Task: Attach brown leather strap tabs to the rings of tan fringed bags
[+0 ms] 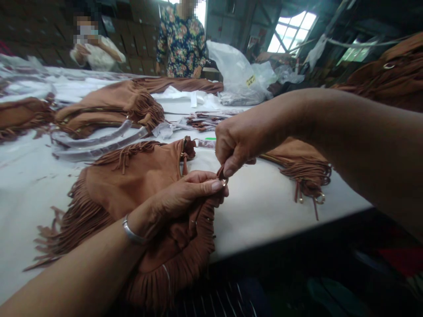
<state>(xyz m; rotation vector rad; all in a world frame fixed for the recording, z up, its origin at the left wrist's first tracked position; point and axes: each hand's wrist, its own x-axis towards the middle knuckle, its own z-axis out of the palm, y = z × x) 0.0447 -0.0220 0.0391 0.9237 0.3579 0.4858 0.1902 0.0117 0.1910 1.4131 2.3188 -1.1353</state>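
"What's in those fingers? I can only see two wrists from here."

"A brown strap end (220,171). The right hand (238,141) comes over from above and has it pinched, thumb against curled fingers. Just below those fingertips is a small gold-coloured ring (225,182), and the left hand (194,188) is clamped at it, thumb on top."

"So which hand is nearer the ring?"

"The left, I'd say; its thumb lies right beside it. The right is hardly farther, just above. The short strap end slants down and leftward from the right fingertips toward the left thumb. Whether it passes through the ring, I can't tell; the fingers hide it."

"And the bag?"

"The fringed brown suede-look shoulder bag (132,176) lies left of the pinch and below it, partly under the left forearm, with its zipped edge (181,159) on the side nearer the fingers."

"Anything beyond?"

"Right of the fingers, well apart, a second fringed bag (299,152). Past the left hand, plastic-wrapped handles (99,149), then a third fringed bag (105,103). Farthest out, across the table (261,215), a person in a floral top (181,42)."
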